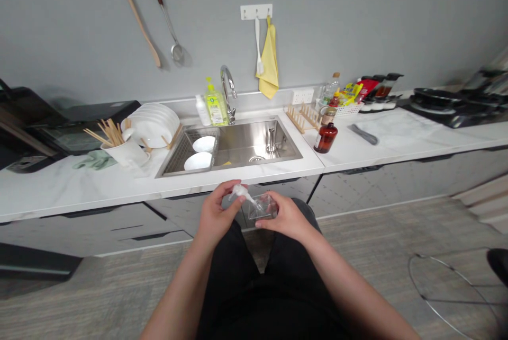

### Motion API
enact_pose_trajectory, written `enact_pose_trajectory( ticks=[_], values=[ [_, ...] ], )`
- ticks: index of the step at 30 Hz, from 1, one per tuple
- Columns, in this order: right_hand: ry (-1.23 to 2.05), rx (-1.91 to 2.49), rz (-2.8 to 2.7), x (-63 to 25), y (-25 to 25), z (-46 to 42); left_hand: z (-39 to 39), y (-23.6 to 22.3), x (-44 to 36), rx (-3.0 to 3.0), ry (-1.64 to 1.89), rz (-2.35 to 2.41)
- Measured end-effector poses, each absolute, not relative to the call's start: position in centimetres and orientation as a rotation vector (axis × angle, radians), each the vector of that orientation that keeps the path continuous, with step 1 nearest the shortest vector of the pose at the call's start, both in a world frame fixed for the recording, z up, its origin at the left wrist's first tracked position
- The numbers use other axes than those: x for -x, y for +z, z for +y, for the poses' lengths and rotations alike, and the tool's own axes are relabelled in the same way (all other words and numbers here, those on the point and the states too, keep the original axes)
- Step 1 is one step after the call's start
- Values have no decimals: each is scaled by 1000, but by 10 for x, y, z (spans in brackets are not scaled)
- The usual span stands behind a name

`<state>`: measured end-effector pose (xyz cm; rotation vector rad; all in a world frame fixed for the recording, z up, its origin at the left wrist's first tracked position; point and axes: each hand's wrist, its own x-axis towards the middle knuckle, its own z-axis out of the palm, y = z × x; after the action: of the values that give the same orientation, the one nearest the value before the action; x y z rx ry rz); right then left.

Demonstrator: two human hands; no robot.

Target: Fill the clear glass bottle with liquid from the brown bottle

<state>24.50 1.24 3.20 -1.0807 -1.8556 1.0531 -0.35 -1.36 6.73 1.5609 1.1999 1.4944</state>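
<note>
My left hand [219, 212] pinches a whitish pump head [240, 190] between thumb and fingers, in front of the counter's edge. A thin part of it slants down to the right, towards a clear square-sided container [259, 212]. My right hand [289, 217] is wrapped around that container from the right, thumb on the near side. Whether the pump's lower end sits inside the container or just in front of it, I cannot tell. Both hands are close together above my lap.
Behind my hands is a steel sink [238, 141] with white bowls [198, 161] in a rack. Soap bottles [216, 107] stand behind it. To the right is a brown bottle [326, 137]; to the left, a chopstick holder [126, 154] and white plates [153, 125].
</note>
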Motion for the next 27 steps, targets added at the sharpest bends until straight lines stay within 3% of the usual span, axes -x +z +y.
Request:
enact_pose_trajectory(
  ticks=[27],
  values=[
    [1022,1147,-1912,-235,17,30,-9,48,22,-1476,1463,1395]
  ],
)
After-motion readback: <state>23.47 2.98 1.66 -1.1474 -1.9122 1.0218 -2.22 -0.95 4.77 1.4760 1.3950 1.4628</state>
